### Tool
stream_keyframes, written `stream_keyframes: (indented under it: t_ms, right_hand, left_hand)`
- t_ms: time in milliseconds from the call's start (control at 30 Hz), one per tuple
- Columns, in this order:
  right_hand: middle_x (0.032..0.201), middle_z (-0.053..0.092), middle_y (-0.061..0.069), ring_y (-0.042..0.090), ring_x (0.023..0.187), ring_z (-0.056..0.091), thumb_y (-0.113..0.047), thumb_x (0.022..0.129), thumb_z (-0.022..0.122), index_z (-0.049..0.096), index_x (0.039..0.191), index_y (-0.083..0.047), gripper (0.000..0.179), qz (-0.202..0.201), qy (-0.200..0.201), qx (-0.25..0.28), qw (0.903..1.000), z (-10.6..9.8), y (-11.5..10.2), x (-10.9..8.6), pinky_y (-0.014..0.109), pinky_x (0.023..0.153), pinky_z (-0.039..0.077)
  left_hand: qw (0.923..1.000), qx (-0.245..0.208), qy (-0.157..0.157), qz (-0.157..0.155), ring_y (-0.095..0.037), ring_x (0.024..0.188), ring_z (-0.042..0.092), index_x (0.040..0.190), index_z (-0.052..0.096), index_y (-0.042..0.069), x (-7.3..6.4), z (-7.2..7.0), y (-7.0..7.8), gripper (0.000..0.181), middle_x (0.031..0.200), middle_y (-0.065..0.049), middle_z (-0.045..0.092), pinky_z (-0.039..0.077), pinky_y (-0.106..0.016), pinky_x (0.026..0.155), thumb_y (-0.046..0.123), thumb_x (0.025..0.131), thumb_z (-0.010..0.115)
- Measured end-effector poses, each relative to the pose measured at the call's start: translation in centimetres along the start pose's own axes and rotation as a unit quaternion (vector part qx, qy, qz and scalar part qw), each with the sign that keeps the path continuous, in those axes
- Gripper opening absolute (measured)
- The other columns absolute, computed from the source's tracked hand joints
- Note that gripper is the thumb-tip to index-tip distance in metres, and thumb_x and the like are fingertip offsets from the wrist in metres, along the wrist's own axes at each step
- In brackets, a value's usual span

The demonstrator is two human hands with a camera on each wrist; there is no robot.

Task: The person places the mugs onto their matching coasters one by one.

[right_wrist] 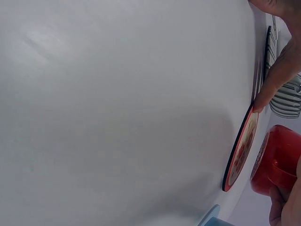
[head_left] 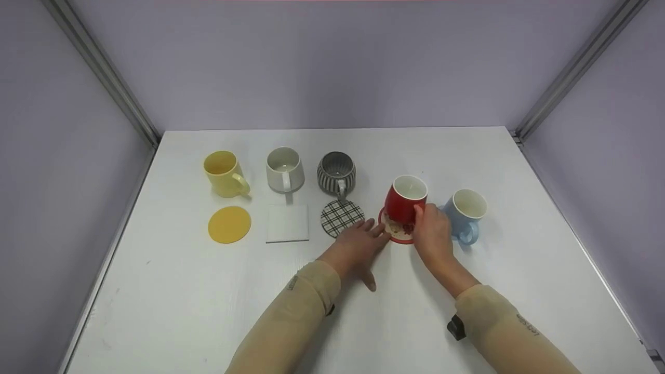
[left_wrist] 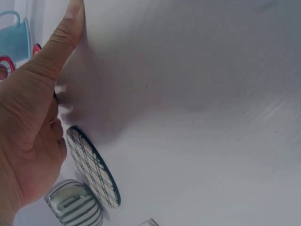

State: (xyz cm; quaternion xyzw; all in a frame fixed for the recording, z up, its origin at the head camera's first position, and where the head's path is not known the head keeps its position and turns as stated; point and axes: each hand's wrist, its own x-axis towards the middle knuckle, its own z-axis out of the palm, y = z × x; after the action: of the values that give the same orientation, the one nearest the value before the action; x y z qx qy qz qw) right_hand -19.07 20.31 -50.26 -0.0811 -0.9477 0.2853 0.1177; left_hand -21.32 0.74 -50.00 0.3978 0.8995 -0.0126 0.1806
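My right hand (head_left: 435,236) grips the handle of a red mug (head_left: 399,205) with a white inside. In the right wrist view the mug's base is raised a little over a round red-rimmed coaster (right_wrist: 242,153) with a patterned middle. My left hand (head_left: 357,248) lies low over the table with its fingers spread, holding nothing. One of its fingertips (right_wrist: 258,109) meets the near edge of the red-rimmed coaster. Part of this hand overlaps a round plaid coaster (head_left: 337,215). A light blue mug (head_left: 458,218) stands just right of my right hand.
A grey striped mug (head_left: 327,181) stands behind the plaid coaster. Further left, a white mug (head_left: 275,179) is behind a square white coaster (head_left: 288,223), and a yellow mug (head_left: 226,184) behind a round yellow coaster (head_left: 229,225). Pale walls (head_left: 332,62) enclose the white table (head_left: 182,291).
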Motion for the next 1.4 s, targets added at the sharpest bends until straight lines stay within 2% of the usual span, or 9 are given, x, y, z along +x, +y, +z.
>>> stream_keyframes:
  t_ms: [833,1067,1200,1400]
  right_hand:
    - [0.114,0.062,0.016,0.032,0.108,0.055,-0.037,0.116,0.044,0.053,0.127,-0.002,0.038,0.020,-0.031,0.042,0.9985,0.5,0.3,-0.7,0.051,0.097,0.055]
    - [0.107,0.064,0.022,0.036,0.101,0.059,-0.029,0.115,0.048,0.055,0.119,0.002,0.033,-0.012,-0.002,-0.004,0.9999,0.6,0.4,-1.0,0.051,0.091,0.057]
    - [0.109,0.066,0.021,0.036,0.102,0.060,-0.031,0.115,0.048,0.056,0.121,0.001,0.034,-0.003,-0.008,0.003,1.0000,0.7,0.5,-1.2,0.051,0.093,0.057]
    - [0.112,0.066,0.020,0.035,0.104,0.059,-0.032,0.115,0.048,0.056,0.124,0.000,0.034,0.009,-0.022,0.010,0.9997,0.5,0.5,-1.6,0.051,0.096,0.057]
  left_hand:
    - [0.9999,-0.011,-0.003,-0.002,-0.025,0.163,0.015,0.170,0.027,0.026,0.2,0.0,-0.1,0.129,0.176,0.000,0.021,0.015,-0.039,0.131,0.066,0.068,0.094]
    - [0.9998,-0.019,0.004,-0.002,-0.027,0.163,0.013,0.170,0.027,0.025,-0.3,-0.1,0.1,0.128,0.176,0.000,0.020,0.015,-0.039,0.131,0.063,0.069,0.095]
    - [0.9998,-0.015,0.011,0.002,-0.027,0.163,0.015,0.170,0.028,0.023,-0.6,-0.2,0.1,0.127,0.176,-0.001,0.022,0.016,-0.040,0.131,0.063,0.069,0.095]
    - [0.9999,-0.014,0.009,0.003,-0.027,0.163,0.015,0.170,0.027,0.024,-0.3,-0.1,0.0,0.128,0.176,-0.001,0.021,0.016,-0.039,0.131,0.064,0.068,0.095]
